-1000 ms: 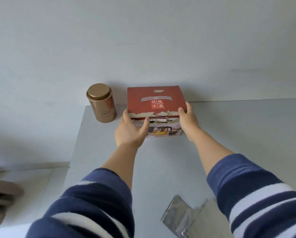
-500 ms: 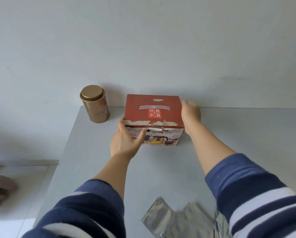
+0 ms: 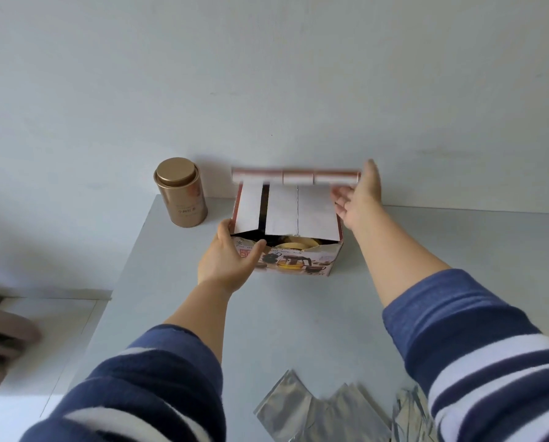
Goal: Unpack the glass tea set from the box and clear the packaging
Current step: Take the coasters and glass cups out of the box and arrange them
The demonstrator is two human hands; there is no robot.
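Observation:
The red tea set box (image 3: 298, 261) stands on the grey table (image 3: 298, 314) near the wall, a teapot picture on its front. Its lid flap (image 3: 286, 208) is raised, white underside toward me, top edge blurred. Inside, something yellowish shows in the dark gap. My left hand (image 3: 227, 263) grips the box's front left corner, thumb across the front. My right hand (image 3: 359, 196) is at the lid's right edge, fingers spread along it, holding the flap up.
A gold tea tin (image 3: 181, 193) stands left of the box by the table's left edge. Silver foil packets (image 3: 314, 413) lie at the near table edge. A brown object (image 3: 2, 342) is on the floor at far left.
The lid, flat and shut before, has swung up and back. My right hand moved from the box's right side up to the lid's edge. My left hand stayed on the front left corner.

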